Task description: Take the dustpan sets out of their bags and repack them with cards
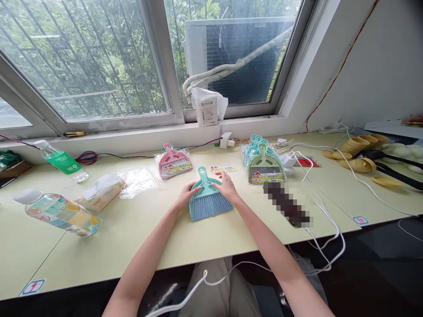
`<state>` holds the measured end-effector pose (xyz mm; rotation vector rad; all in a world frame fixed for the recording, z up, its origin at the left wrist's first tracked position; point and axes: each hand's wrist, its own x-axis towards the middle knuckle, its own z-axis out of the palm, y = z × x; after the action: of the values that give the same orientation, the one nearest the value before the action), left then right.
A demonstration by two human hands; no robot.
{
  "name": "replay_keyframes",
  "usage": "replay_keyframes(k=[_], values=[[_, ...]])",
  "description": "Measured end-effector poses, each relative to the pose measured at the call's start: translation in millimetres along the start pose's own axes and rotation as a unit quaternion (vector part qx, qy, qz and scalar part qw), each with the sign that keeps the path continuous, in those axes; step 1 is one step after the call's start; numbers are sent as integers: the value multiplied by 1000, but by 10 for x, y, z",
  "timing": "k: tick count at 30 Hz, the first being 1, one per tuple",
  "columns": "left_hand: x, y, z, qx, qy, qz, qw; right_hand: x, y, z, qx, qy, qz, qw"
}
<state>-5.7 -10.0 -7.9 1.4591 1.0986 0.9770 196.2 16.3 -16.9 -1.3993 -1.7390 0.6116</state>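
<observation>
A teal dustpan with a matching hand brush (207,188) nested in it lies on the table in front of me, blue-grey bristles toward me. My left hand (187,194) grips its left edge, thumb on top. On the opposite edge, my right hand (227,187) holds the set with the thumb over its shoulder and the fingers partly outstretched. Just beyond those fingers lies a printed label card (224,168). Behind and to the left is a pink bagged dustpan set (173,162). Several bagged green and teal sets (264,160) are grouped at the right.
Clear plastic bags (139,181), a tissue pack (102,193) and two bottles, one green-labelled (64,162) and one fruit-printed (62,213), lie left. A pixelated dark object (287,204) and white cables (330,220) are right, with yellow cups (358,145) and black utensils (396,174) farther over.
</observation>
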Motion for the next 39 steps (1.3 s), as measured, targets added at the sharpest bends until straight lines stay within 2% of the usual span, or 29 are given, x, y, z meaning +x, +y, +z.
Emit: replay_keyframes(k=[2,4,9,12,19,21,24,27,29,30,31,33,36,39], values=[[-6,6,-29,1,2,-8,1000,30,63,28,83,-78,18,993],[-9,0,-45,7,9,-14,1000,49,105,64,138,-132,32,981],[12,-40,-51,29,19,-7,999,52,110,96,232,-178,53,955],[31,-57,-55,40,25,-6,999,39,86,81,273,-180,63,943],[27,-46,-109,23,33,-35,999,-5,52,144,307,-149,87,936],[4,-16,-143,-8,13,-53,998,-2,55,168,319,-143,83,933],[-41,28,-193,-63,-61,-84,993,49,100,171,328,-114,74,935],[-68,38,-214,-93,-93,-94,987,143,210,109,256,-33,41,965],[-64,26,-213,-107,-80,-91,987,200,302,45,109,35,19,993],[-56,16,-212,-114,-67,-90,987,218,343,14,20,54,17,998],[-44,4,-215,-123,-49,-89,987,227,375,-11,-63,54,21,996],[-13,-23,-231,-146,0,-92,985,218,401,-36,-175,2,26,984],[48,-77,-287,-188,96,-91,973,157,350,-14,-227,-64,3,972],[115,-144,-355,-227,182,-69,954,89,272,31,-234,-35,-9,971]])
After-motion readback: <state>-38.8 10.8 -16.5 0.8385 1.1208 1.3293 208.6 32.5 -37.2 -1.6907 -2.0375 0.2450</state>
